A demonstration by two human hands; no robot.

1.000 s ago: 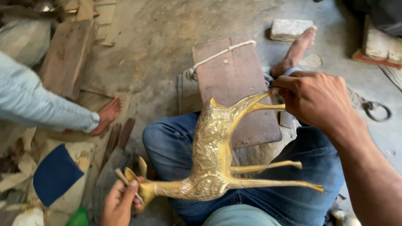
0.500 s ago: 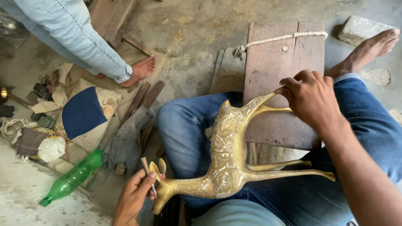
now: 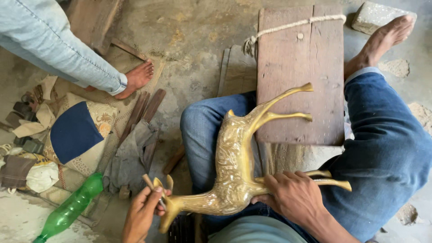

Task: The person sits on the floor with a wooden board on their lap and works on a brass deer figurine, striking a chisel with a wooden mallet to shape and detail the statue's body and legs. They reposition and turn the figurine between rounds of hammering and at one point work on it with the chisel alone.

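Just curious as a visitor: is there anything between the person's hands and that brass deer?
Nothing visible. The right hand already grips the brass deer at its front legs, and the left hand, holding a small tool, touches the head end.

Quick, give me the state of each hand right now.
Left hand: closed on a thin stick-like tool at the head of the brass deer.
Right hand: closed around the brass deer at its legs.
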